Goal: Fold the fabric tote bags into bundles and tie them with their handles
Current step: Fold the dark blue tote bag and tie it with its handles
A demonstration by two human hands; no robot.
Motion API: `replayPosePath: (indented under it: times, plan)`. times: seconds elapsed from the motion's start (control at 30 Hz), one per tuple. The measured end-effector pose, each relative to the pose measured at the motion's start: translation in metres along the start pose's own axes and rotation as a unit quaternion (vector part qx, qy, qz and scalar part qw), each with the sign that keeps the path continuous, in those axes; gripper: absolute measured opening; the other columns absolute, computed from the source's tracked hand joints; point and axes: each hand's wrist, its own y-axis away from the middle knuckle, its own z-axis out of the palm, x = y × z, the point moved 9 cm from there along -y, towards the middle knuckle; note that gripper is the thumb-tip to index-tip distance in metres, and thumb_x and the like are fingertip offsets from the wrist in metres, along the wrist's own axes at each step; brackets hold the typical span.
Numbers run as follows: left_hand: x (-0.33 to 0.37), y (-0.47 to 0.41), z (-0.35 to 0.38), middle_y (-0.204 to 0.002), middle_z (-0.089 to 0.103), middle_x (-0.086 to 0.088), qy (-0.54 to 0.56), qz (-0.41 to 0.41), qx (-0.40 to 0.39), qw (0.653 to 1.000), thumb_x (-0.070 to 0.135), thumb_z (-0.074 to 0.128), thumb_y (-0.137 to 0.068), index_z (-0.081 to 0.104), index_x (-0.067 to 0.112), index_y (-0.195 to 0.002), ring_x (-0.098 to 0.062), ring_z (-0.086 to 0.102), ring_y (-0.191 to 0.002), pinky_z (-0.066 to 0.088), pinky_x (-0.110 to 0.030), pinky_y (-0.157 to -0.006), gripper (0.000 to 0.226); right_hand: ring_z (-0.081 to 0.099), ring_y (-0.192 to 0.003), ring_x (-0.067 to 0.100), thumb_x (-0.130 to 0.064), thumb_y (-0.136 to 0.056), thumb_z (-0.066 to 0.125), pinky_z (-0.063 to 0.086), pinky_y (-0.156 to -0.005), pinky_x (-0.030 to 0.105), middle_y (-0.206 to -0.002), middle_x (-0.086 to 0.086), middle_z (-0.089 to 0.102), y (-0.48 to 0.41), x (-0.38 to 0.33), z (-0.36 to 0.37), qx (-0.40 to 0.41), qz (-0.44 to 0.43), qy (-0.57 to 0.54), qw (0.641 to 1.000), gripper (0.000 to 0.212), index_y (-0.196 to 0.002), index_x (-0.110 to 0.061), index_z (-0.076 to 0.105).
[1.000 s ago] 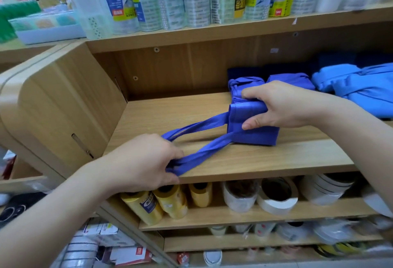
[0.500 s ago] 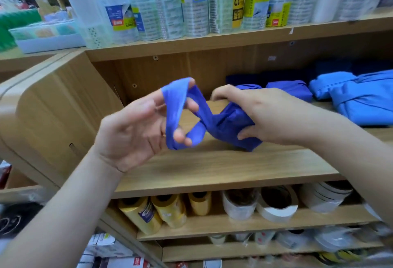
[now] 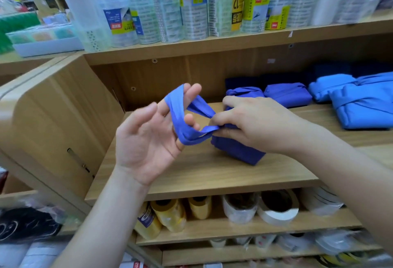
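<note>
1. The tote bundle (image 3: 236,150) is matt purple-blue cloth, softly creased. Its handle (image 3: 178,114) is a flat strap of the same cloth.
2. The shelf (image 3: 202,174) is pale wood-grain board, smooth with a low sheen.
3. The tape rolls (image 3: 191,12) above sit in glossy clear plastic wrap with printed labels.
4. The lighter blue bundles (image 3: 361,106) look like matt cloth too.

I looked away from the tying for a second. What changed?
The left hand, which pulled the handles taut toward the edge of the shelf, rose and now has them looped round its fingers. The right hand stayed on the folded bag on the shelf.
</note>
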Motion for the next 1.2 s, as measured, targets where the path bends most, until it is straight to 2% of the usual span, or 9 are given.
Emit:
replayPosePath:
  times: [0.17, 0.3, 0.4, 0.47, 0.53, 0.7, 0.83, 1.03, 1.2]
  plan:
    - [0.038, 0.025, -0.04, -0.127, 0.064, -0.01, -0.336, 0.022, 0.202, 0.92, 0.003, 0.075, -0.046, 0.056, 0.015, -0.135, -0.027, 0.061, -0.116, 0.054, -0.041, -0.092, 0.092, 0.051, -0.075, 0.012, -0.044, -0.095, 0.055, 0.041, -0.069, 0.031, -0.08, -0.001, 0.055, -0.002, 0.003, 0.004, -0.1, -0.038, -0.174, 0.979, 0.021, -0.076, -0.035, 0.053]
    - [0.059, 0.013, 0.01, -0.158, 0.022, 0.019, -0.749, 0.072, 0.106, 0.65, 0.008, 0.078, -0.058, 0.015, 0.045, -0.151, -0.004, 0.021, -0.146, 0.028, -0.037, -0.115, 0.118, 0.052, -0.073, 0.016, -0.047, -0.092, 0.058, 0.042, -0.069, 0.03, -0.079, 0.005, 0.059, 0.0, 0.0, 0.008, -0.17, -0.046, -0.207, 0.962, 0.03, -0.069, -0.028, 0.055]
    - [0.039, -0.013, 0.054, -0.16, 0.022, 0.008, -0.879, 0.102, -0.048, 0.463, 0.023, 0.081, -0.067, 0.037, 0.03, -0.147, -0.011, 0.011, -0.149, 0.014, -0.031, -0.121, 0.092, 0.056, -0.077, 0.014, -0.044, -0.092, 0.06, 0.045, -0.075, 0.029, -0.081, 0.0, 0.062, 0.003, -0.009, 0.012, -0.23, -0.064, -0.262, 0.935, 0.027, -0.078, -0.022, 0.062]
    - [0.029, -0.025, 0.055, -0.141, 0.053, 0.005, -0.857, 0.041, -0.106, 0.503, 0.035, 0.078, -0.07, 0.07, 0.026, -0.112, -0.011, 0.033, -0.142, 0.025, -0.031, -0.117, 0.044, 0.061, -0.082, 0.011, -0.043, -0.091, 0.061, 0.049, -0.08, 0.029, -0.085, -0.005, 0.066, 0.007, -0.012, 0.014, -0.258, -0.073, -0.295, 0.917, 0.025, -0.085, -0.02, 0.068]
    - [0.027, -0.023, 0.043, -0.096, 0.072, 0.002, -0.743, -0.069, -0.091, 0.659, 0.034, 0.079, -0.069, 0.073, 0.022, -0.077, -0.013, 0.064, -0.107, 0.049, -0.034, -0.094, 0.016, 0.066, -0.093, 0.009, -0.037, -0.091, 0.064, 0.05, -0.088, 0.029, -0.095, -0.008, 0.071, 0.013, -0.009, 0.015, -0.272, -0.071, -0.347, 0.895, 0.017, -0.095, -0.023, 0.073]
    - [0.045, -0.008, 0.037, -0.046, 0.038, 0.007, -0.349, 0.0, -0.032, 0.937, 0.026, 0.077, -0.077, 0.063, 0.007, -0.075, -0.006, 0.049, -0.041, 0.056, -0.026, -0.067, 0.023, 0.066, -0.096, 0.017, -0.047, -0.076, 0.078, 0.053, -0.087, 0.031, -0.105, 0.011, 0.069, 0.023, 0.013, 0.013, -0.18, -0.033, -0.605, 0.774, 0.043, -0.117, -0.036, 0.068]
    - [0.029, -0.009, 0.044, -0.084, 0.054, -0.01, -0.13, -0.038, -0.055, 0.989, 0.013, 0.052, -0.098, 0.048, -0.01, -0.129, -0.008, 0.038, -0.052, 0.057, -0.032, -0.073, 0.039, 0.057, -0.08, 0.018, -0.041, -0.07, 0.084, 0.051, -0.074, 0.026, -0.087, 0.01, 0.056, 0.024, 0.016, 0.011, -0.142, -0.047, -0.698, 0.7, 0.069, -0.131, -0.035, 0.054]
    - [0.027, -0.018, 0.039, -0.137, 0.051, -0.013, -0.217, -0.056, -0.036, 0.974, 0.045, 0.055, -0.094, 0.039, -0.001, -0.144, -0.008, 0.058, -0.064, 0.057, -0.033, -0.078, 0.07, 0.051, -0.07, 0.003, -0.014, -0.073, 0.085, 0.043, -0.069, 0.021, -0.085, -0.005, 0.053, 0.021, 0.031, -0.026, -0.002, 0.021, -0.364, 0.931, 0.073, -0.123, -0.047, 0.043]
    - [0.023, -0.028, 0.054, -0.142, 0.039, -0.02, -0.092, -0.055, -0.083, 0.991, 0.058, 0.05, -0.092, 0.029, -0.005, -0.146, -0.017, 0.061, -0.07, 0.058, -0.037, -0.079, 0.086, 0.055, -0.072, 0.021, -0.014, -0.079, 0.074, 0.05, -0.065, 0.042, -0.089, -0.007, 0.042, 0.024, -0.007, -0.046, 0.106, -0.03, -0.061, 0.992, 0.089, -0.138, -0.054, 0.022]
